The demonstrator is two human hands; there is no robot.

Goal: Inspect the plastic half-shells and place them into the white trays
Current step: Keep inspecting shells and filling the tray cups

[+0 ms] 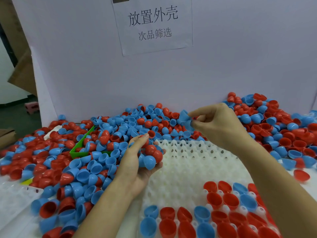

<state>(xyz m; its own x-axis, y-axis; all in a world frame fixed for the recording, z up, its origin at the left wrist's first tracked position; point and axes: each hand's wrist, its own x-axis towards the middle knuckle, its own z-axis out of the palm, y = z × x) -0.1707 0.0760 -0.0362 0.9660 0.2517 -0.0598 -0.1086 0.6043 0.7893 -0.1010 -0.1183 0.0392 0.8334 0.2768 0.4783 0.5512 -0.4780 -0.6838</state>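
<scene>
Red and blue plastic half-shells lie heaped across the table. My left hand cups a bunch of red and blue shells over the left edge of the white tray. My right hand is raised above the tray's far edge and pinches a blue half-shell between thumb and fingers. The tray's near rows hold several red and blue shells, open side up; its far pockets are bare.
A green bin, half buried in shells, sits left of the tray. Another white tray lies at the near left. A white board with a paper sign walls off the back. More shells pile at the right.
</scene>
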